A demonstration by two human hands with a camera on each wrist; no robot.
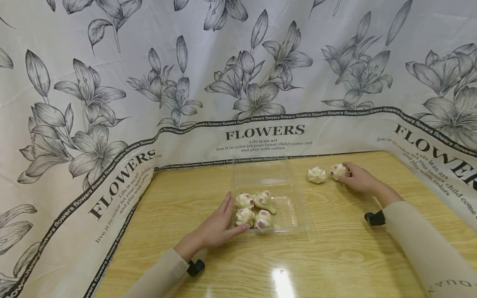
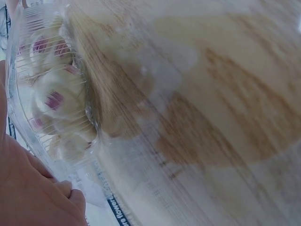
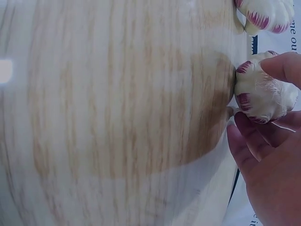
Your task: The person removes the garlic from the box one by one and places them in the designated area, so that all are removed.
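Observation:
A clear plastic clamshell box (image 1: 290, 211) lies with its lid folded back on the table. Four-sided and shallow, it holds several white garlic bulbs (image 1: 263, 219) with purple marks, grouped in its left half. My left hand (image 1: 218, 225) grips the box's left front corner, thumb at the front wall and fingers along the left side. Farther right, my right hand (image 1: 359, 179) pinches another garlic bulb (image 3: 263, 89) between thumb and fingers, at or just above the tabletop. One more garlic bulb (image 1: 316, 174) sits to the left of it, between that hand and the box.
The wood-grain table (image 1: 335, 256) carries the box and bulbs. A white flower-printed cloth (image 1: 261, 142) hangs behind the table and along both sides. The raised lid (image 1: 261, 171) of the box reaches toward the back edge.

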